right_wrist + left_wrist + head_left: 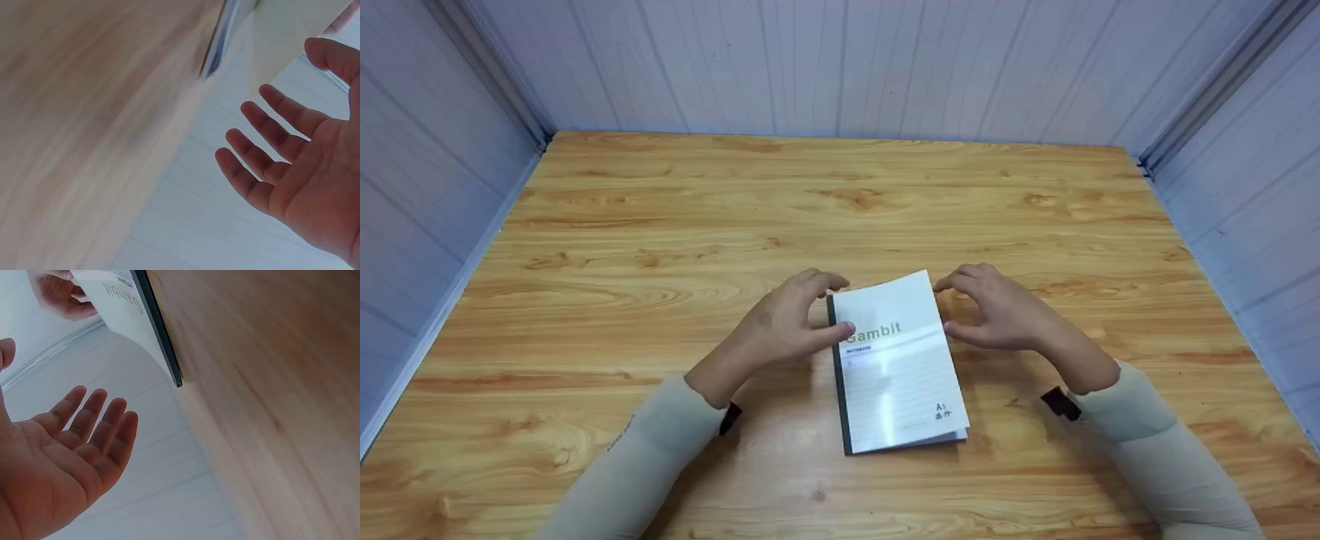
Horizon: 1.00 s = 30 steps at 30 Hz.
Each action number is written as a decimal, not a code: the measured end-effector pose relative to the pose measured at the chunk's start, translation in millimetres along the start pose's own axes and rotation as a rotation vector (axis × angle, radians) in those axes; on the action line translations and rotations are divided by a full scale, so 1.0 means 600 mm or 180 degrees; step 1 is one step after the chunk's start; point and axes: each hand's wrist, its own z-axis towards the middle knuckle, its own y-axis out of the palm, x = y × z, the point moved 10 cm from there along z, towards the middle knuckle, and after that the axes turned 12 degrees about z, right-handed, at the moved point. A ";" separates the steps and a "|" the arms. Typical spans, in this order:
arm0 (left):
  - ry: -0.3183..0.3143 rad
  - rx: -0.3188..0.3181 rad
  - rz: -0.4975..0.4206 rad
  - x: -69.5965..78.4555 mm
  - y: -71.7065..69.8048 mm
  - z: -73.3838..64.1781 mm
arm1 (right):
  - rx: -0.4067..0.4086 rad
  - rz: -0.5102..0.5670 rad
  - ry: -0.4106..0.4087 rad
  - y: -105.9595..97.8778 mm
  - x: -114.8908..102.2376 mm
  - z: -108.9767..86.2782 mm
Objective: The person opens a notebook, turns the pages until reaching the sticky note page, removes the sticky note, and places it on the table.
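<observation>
A white A5 notebook [896,375] with "Gambit" on its cover and a dark spine [840,375] lies on the table, turned slightly. Along its right side the front cover stands a little raised above the pages, and the right wrist view shows the lifted cover [281,39] over the page block [216,48]. My left hand [787,319] is at the spine side, fingers relaxed, its thumb overlapping the cover in the head view. Beside the cover's right edge is my right hand [997,307], fingers loosely bent, with fingertips and thumb right at that edge.
The wood-grain table [697,202] extends around the notebook on all sides. White panel walls [840,67] border it at the back, left and right. A dark strap piece [1063,403] shows at the right sleeve, another [730,418] at the left.
</observation>
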 end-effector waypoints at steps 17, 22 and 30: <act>0.0048 0.0094 -0.0221 0.069 -0.012 0.000 | 0.0317 0.0392 -0.0285 -0.024 -0.073 0.035; 0.0077 0.0225 -0.0175 0.096 -0.022 -0.007 | 0.0361 0.0377 -0.0357 -0.024 -0.094 0.048; -0.0016 0.0385 -0.0071 0.105 -0.030 -0.016 | 0.0461 0.0328 -0.0456 -0.021 -0.114 0.064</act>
